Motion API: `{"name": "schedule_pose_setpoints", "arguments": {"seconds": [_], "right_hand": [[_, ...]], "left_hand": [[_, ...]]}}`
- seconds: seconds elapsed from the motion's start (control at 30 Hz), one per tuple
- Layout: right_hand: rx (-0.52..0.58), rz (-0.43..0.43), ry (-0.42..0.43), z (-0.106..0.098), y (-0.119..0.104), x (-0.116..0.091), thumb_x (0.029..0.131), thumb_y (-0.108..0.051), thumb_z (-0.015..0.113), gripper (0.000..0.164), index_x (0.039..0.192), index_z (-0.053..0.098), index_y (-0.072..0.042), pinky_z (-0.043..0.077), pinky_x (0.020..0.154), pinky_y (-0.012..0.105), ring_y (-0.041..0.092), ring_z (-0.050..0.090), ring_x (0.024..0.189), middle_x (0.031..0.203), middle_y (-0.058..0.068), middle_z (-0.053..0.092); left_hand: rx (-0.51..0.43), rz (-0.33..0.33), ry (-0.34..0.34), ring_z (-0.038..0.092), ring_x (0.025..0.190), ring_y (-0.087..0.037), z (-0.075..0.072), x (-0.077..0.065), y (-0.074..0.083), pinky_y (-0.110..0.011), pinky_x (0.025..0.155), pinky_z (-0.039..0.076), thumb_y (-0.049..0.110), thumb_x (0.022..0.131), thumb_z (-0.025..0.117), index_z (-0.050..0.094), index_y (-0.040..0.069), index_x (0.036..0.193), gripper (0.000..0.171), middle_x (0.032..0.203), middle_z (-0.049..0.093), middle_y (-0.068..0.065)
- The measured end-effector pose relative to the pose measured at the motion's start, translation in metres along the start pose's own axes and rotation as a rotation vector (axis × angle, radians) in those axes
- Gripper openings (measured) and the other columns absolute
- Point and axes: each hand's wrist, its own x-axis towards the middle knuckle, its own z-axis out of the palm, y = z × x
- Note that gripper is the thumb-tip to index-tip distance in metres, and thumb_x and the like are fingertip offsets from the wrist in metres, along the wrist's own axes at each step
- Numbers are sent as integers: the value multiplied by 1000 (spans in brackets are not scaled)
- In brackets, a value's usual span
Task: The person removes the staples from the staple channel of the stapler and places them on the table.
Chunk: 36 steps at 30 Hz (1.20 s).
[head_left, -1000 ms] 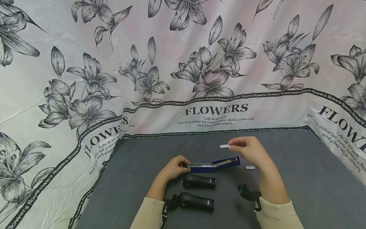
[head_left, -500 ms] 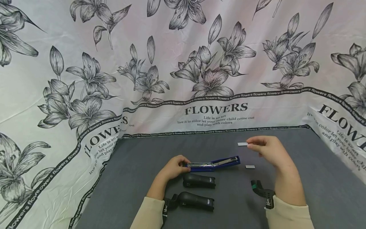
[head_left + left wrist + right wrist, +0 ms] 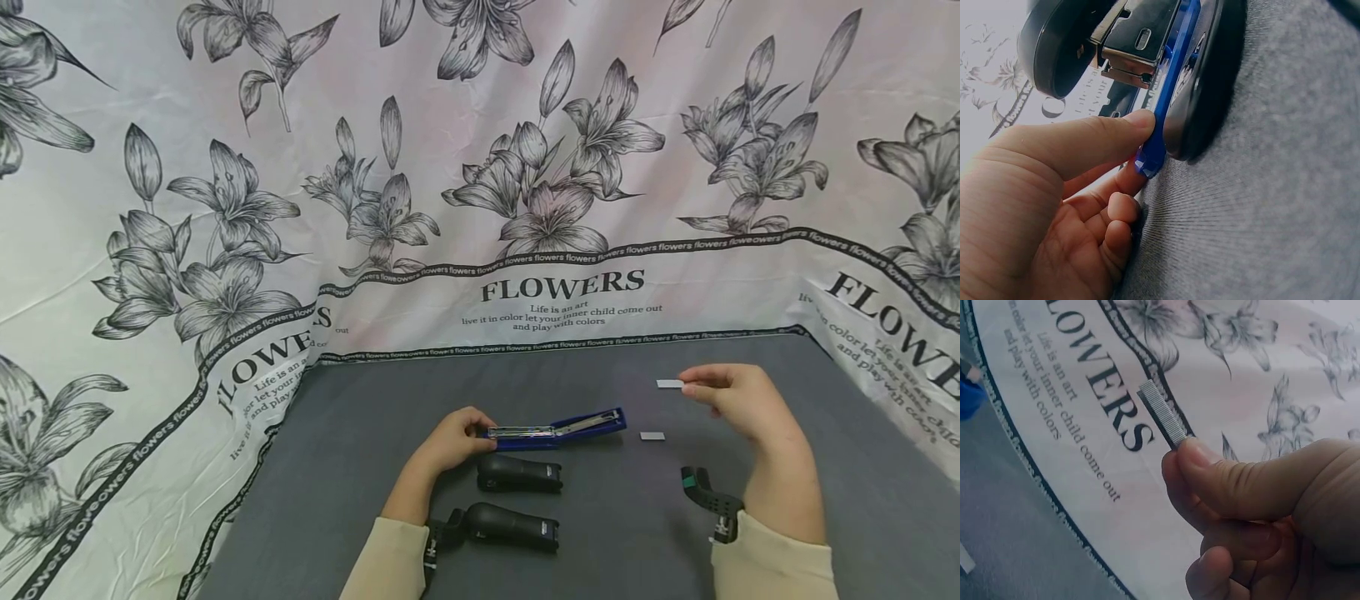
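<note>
On the grey table (image 3: 390, 392), blue stapler (image 3: 558, 432) lies opened out, L hand (image 3: 453, 440) pinching its L end, thumb vs. fingers. R hand (image 3: 738, 398), off to its R, has thumb & finger clamped on staple strip (image 3: 669, 384). 2nd strip (image 3: 652, 437) nr stapler's R end; two blk staplers (image 3: 520, 474) nearer the person.

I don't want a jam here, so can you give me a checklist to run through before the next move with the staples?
1. Blue stapler opened out: ok.
2. Left hand gripping its end: ok.
3. Right hand pinching the staple strip by one end: ok.
4. Staple strip lined up over the stapler: not ok, it is held apart, off to the right.
5. Stapler's channel free of old staples: cannot tell.
6. Second pale strip lying on the table, clear of the stapler: ok.
</note>
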Motion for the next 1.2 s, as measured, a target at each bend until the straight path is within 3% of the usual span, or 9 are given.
{"name": "schedule_pose_setpoints", "arguments": {"seconds": [0.23,0.5,0.67,0.9,1.2], "right_hand": [[-11,99,-9,-9,29,3,103,-23,64,44,137,59,5,43,82,50,33,52,92,130,27,58],[-73,136,-39,-10,59,15,99,-16,70,36,126,66,7,50,85,56,46,58,109,120,25,67],[-97,136,-51,0,61,23,93,-11,76,29,114,71,8,52,85,57,45,62,106,121,32,63],[-111,185,-66,10,61,29,88,-2,77,19,106,75,5,54,79,50,42,62,103,120,32,63],[-129,207,-88,7,62,25,88,3,76,16,103,74,8,55,76,46,34,65,94,109,29,66]], "left_hand": [[-5,-12,-12,47,69,-12,1,-1,2,-28,63,42,16,92,79,76,12,110,19,94,58,4],[4,-18,-6,48,72,-14,-1,-2,-1,-30,64,42,16,92,79,76,12,110,19,92,57,3],[-5,-17,-2,47,71,-15,-5,-4,-2,-30,63,42,16,92,78,75,11,111,20,93,57,1],[-5,-19,-1,47,71,-15,-4,-4,-3,-30,62,42,16,92,79,75,12,111,20,90,56,1],[-33,-18,-19,47,69,-15,-3,-1,1,-30,62,42,15,91,80,75,10,113,23,87,55,-1]]}}
